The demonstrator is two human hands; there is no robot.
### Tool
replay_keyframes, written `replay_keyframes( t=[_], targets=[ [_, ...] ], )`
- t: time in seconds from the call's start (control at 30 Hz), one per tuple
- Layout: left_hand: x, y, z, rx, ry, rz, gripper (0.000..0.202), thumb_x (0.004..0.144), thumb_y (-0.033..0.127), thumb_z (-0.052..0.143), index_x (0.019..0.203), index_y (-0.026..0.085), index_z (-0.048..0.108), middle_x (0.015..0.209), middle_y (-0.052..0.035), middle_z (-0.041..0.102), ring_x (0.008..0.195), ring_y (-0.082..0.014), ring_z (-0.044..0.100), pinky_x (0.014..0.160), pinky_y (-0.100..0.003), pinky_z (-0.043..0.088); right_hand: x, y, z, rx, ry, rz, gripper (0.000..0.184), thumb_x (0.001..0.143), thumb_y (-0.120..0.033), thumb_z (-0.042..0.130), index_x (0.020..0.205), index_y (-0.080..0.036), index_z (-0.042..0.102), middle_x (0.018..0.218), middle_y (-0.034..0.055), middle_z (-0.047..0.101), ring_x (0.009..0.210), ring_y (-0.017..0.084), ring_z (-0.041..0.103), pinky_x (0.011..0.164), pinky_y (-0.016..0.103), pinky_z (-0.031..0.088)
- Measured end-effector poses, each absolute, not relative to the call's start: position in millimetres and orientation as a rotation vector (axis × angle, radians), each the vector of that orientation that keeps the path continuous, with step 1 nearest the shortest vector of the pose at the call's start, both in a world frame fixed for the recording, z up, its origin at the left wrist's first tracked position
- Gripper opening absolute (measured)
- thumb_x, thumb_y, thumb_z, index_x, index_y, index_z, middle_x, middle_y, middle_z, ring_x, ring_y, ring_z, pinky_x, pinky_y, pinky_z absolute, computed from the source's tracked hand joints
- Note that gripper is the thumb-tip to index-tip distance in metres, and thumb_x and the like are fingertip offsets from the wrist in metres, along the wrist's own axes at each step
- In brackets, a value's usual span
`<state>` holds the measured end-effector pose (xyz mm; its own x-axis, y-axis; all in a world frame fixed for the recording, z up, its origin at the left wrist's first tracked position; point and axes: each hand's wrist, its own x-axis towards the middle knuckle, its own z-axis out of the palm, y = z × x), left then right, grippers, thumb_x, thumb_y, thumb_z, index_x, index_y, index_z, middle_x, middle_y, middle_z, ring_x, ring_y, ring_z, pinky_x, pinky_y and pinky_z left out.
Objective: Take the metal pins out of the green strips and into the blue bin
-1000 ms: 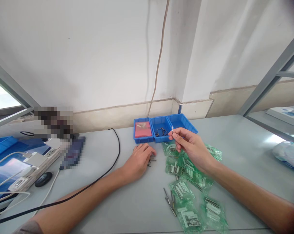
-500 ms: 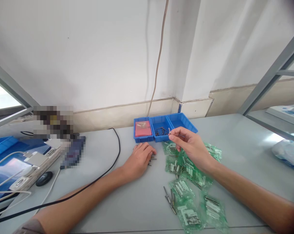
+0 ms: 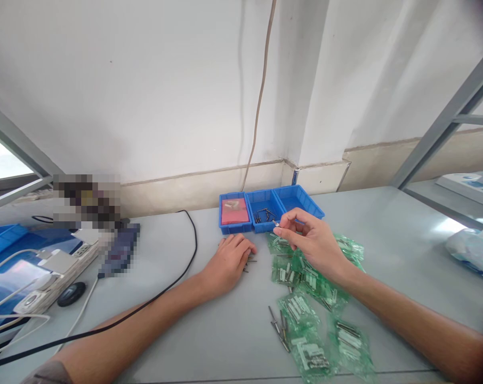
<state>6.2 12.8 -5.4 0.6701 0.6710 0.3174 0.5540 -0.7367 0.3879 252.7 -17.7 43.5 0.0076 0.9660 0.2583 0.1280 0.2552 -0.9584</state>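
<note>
My right hand [image 3: 311,242] pinches a small metal pin [image 3: 276,224] between thumb and fingers, just in front of the middle blue bin [image 3: 264,216], which holds several dark pins. My left hand [image 3: 228,265] rests palm down on the grey table [image 3: 209,330], fingers curled over a few loose pins [image 3: 250,260]. Green plastic bags of pins [image 3: 309,304] lie spread under and behind my right wrist. A left blue bin [image 3: 234,213] holds a red pad, and a right blue bin [image 3: 299,198] stands beside the middle one.
Loose pins [image 3: 278,328] lie near the table's front edge. A black cable [image 3: 185,266] curves across the left of the table. A power strip with plugs [image 3: 53,274] and a blue tray [image 3: 1,234] sit at far left. A metal frame [image 3: 445,122] rises at right.
My right hand has lowered and moved slightly left with the pin, tipping it from upright toward the middle bin. My left hand has stayed put.
</note>
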Motion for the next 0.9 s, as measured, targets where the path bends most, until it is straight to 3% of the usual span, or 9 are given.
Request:
replay_keyframes(
  t=[0.27, 0.47, 0.63, 0.9],
  targets=[
    [6.9, 11.9, -2.4, 2.618, 0.985, 0.639, 0.026, 0.113, 0.016, 0.037, 0.111, 0.022, 0.062, 0.107, -0.0052, 0.065, 0.098, -0.0229, 0.056, 0.09, -0.039, 0.044, 253.2, -15.8, 42.4, -1.08, -1.347, 1.045, 0.026, 0.09, -0.045, 0.083, 0.09, -0.025, 0.067, 0.09, -0.0012, 0.06, 0.061, 0.013, 0.05, 0.054, 0.029, 0.043],
    [6.6, 10.6, 0.0, 2.621, 0.99, 0.623, 0.025, 0.114, 0.019, 0.037, 0.111, 0.022, 0.062, 0.108, -0.0061, 0.064, 0.099, -0.0233, 0.055, 0.09, -0.039, 0.044, 255.4, -14.9, 38.8, -1.098, -1.343, 1.076, 0.026, 0.095, -0.05, 0.076, 0.097, -0.025, 0.071, 0.084, -0.0008, 0.06, 0.06, 0.013, 0.05, 0.057, 0.03, 0.04],
    [7.0, 11.0, 0.0, 2.616, 0.998, 0.619, 0.024, 0.114, 0.02, 0.039, 0.11, 0.022, 0.063, 0.108, -0.0057, 0.064, 0.099, -0.023, 0.055, 0.09, -0.039, 0.044, 255.8, -14.9, 38.8, -1.066, -1.319, 1.141, 0.028, 0.099, -0.051, 0.07, 0.102, -0.024, 0.072, 0.095, 0.0017, 0.065, 0.062, 0.012, 0.05, 0.057, 0.029, 0.04],
    [7.6, 10.0, 1.6, 2.606, 0.993, 0.619, 0.026, 0.114, 0.021, 0.038, 0.109, 0.021, 0.063, 0.108, -0.0065, 0.065, 0.1, -0.0237, 0.056, 0.09, -0.04, 0.044, 254.6, -14.6, 39.9, -0.98, -1.197, 1.312, 0.029, 0.1, -0.051, 0.069, 0.099, -0.023, 0.07, 0.09, -0.0003, 0.059, 0.063, 0.011, 0.045, 0.056, 0.026, 0.038]
  ],
)
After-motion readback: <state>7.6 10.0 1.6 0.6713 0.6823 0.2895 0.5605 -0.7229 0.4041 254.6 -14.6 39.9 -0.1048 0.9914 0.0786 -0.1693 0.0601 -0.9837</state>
